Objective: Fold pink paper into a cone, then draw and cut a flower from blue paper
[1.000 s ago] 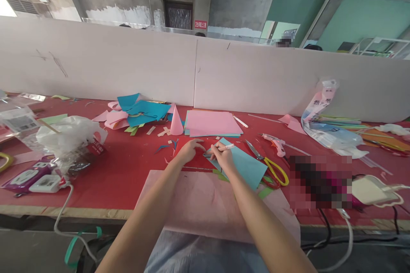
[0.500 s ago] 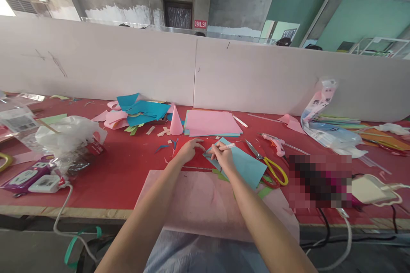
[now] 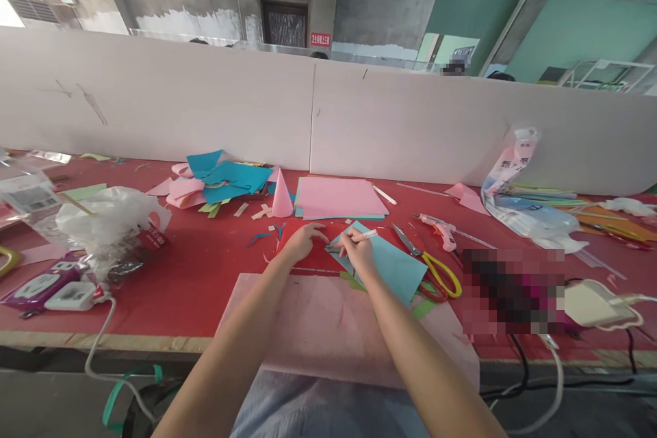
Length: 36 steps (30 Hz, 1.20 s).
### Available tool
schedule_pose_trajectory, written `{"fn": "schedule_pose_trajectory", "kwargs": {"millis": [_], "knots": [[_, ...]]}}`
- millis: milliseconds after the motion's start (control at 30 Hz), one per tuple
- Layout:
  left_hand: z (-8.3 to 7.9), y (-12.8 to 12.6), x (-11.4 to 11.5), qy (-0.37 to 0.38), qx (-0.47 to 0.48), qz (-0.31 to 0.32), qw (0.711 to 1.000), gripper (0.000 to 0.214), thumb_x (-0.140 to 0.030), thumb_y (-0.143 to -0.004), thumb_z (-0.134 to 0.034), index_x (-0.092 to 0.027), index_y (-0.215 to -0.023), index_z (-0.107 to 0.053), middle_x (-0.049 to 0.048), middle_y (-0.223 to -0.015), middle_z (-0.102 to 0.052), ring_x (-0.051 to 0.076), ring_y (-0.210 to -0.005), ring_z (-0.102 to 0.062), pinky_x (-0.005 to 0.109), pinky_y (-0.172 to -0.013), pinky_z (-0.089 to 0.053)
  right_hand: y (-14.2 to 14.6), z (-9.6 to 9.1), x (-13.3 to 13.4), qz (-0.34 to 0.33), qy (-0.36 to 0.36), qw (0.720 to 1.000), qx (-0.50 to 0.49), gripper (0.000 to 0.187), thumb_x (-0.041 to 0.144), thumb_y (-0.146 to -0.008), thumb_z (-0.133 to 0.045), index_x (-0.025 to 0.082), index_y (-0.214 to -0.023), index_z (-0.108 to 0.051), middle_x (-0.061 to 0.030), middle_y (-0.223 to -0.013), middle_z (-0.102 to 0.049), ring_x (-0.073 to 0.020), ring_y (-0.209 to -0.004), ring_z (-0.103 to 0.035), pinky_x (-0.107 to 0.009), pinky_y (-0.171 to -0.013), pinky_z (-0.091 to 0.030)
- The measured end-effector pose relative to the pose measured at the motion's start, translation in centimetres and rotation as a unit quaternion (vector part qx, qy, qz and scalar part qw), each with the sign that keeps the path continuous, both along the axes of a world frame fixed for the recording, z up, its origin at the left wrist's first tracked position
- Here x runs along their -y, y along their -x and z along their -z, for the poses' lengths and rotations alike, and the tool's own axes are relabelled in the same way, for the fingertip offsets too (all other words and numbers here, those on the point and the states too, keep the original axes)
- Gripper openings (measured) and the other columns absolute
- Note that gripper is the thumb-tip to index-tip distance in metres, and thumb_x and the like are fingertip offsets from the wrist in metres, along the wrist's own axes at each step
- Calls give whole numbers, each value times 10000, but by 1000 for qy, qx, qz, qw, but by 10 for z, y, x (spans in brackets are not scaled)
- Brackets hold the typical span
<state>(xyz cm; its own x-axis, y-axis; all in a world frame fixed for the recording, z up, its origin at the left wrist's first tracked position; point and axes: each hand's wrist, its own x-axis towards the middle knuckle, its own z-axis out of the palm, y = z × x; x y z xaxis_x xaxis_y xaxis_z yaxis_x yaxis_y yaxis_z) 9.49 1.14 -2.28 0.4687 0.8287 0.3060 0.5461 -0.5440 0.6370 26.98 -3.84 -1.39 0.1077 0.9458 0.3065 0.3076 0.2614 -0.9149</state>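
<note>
Unmoved: right hand (image 3: 359, 253) grips pen (image 3: 365, 235), left hand (image 3: 302, 241) touches sheet (image 3: 393, 263); bag (image 3: 513, 165) holds paper (image 3: 541, 192).

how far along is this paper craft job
Done: a pink cone stands on the table, with cut blue and pink scraps behind it. In hand: the right hand holds a pen to the light blue sheet while the left hand presses down beside it. Left: the sheet looks uncut, and the scissors and glue gun lie untouched to its right.
</note>
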Motion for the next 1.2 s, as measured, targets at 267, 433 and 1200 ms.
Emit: {"fn": "schedule_pose_trajectory", "kwargs": {"millis": [267, 433, 1200], "knots": [[0, 0, -1, 10, 5, 1, 1000, 605, 23, -505, -306, -236, -872, -712, -30, -1255, -512, 165, -1157, -457, 284, -992, -351, 1, -4, 3, 16, -2, 1000, 15, 237, 312, -762, -457, 227, -551, -388, 43, -421, -579, -122, -419, -536, -212, -473, -371], [-1, -1, 0, 12, 4, -2, 1000, 593, 25, -514, -308, -235, -860, -714, -30, -1259, -509, 175, -1162, -452, 297, -986, -359, 2, -7, 5, 22, 6, 1000, -3, 227, 308, -752, -448, 226, -550, -385, 41, -407, -567, -118, -396, -515, -214, -454, -355], [-1, 0, 1, 3, 12, 1, 1000, 578, 23, -522, -306, -227, -844, -715, -29, -1250, -516, 174, -1155, -461, 293, -987, -364, -1, -4, 1, 21, 16, 998, -58, 229, 308, -747, -455, 228, -546, -379, 19, -459, -617, -109, -353, -468, -223, -408, -329]]}}
